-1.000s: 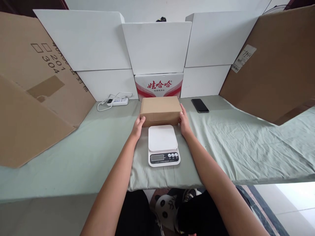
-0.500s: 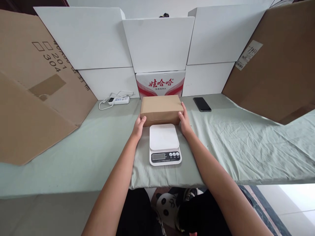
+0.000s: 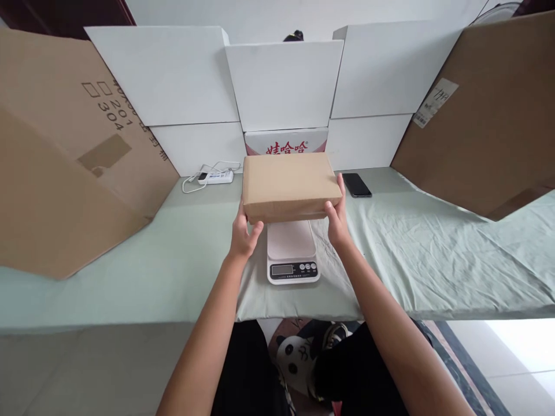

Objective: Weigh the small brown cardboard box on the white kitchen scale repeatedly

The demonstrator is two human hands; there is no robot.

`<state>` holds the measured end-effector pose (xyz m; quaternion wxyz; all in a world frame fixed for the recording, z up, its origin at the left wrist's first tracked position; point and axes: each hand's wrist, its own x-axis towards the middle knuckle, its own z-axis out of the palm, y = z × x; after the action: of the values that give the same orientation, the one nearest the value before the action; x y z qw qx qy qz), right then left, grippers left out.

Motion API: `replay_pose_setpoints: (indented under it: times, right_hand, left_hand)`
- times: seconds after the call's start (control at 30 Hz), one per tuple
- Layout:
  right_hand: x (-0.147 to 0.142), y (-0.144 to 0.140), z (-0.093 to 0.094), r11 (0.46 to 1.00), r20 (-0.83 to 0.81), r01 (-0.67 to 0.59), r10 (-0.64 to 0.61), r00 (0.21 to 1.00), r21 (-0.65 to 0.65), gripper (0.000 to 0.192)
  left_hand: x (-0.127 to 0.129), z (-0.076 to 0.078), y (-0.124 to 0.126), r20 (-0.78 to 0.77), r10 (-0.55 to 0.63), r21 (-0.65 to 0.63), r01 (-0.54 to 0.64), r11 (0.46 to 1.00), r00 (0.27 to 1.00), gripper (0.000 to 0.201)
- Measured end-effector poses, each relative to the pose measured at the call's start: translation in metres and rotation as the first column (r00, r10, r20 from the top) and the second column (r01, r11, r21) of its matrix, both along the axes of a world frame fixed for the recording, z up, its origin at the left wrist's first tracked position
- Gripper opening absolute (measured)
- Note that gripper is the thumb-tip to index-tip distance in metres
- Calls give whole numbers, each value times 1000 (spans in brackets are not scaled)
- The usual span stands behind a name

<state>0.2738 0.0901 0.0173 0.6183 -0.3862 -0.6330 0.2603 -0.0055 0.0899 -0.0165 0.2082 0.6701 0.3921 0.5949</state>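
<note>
A plain brown cardboard box is held up between my two hands, its near edge covering the back of a white kitchen scale. My left hand grips the box's left end, thumb along the near side. On the opposite end my right hand is closed around the corner, with its thumb on the front face. Both hands' remaining fingers are partly hidden beside or under the box. The scale lies on the green cloth with its dark display and buttons toward me; the display looks blank.
White boxes form a wall at the back. Large brown cardboard sheets stand at the left and right. A black phone lies behind my right hand; a white power strip with a cable lies at back left.
Both hands have lifted the brown box off the cloth and brought it toward me, so it now overlaps the rear of the scale. The view has shifted slightly.
</note>
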Motion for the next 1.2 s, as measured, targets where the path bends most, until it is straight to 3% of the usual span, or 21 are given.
replay_pose_setpoints:
  times: [0.13,0.27,0.53,0.77,0.97,1.07,1.2]
  right_hand:
    - [3,-53,-12,997,-23,24,-26,999,-74,98]
    - [3,-81,-27,987,-56,62,-71,996,-150,95]
    - [6,-75,-23,983,-40,29,-37,999,-182,95]
    - [9,-74,-21,981,-48,4,-14,999,-194,90]
    - [51,-57,-27,975,-165,141,-170,972,-174,95]
    - [69,-50,-30,969,-162,153,-185,969,-193,95]
    - [68,-51,-30,969,-176,113,-153,972,-219,95]
  left_hand:
    - [0,-12,-54,-4,-25,-65,25,998,1000,88]
    - [3,-22,-80,53,-102,-158,109,981,993,83]
    - [9,-21,-78,140,-91,-205,119,971,986,77]
    - [7,-19,-79,143,-74,-208,103,973,987,88]
    - [-2,-21,-78,333,127,-75,-108,991,934,98]
    - [-4,-24,-77,326,121,-92,-95,991,938,98]
    - [-4,-26,-75,280,93,-107,-66,992,955,98]
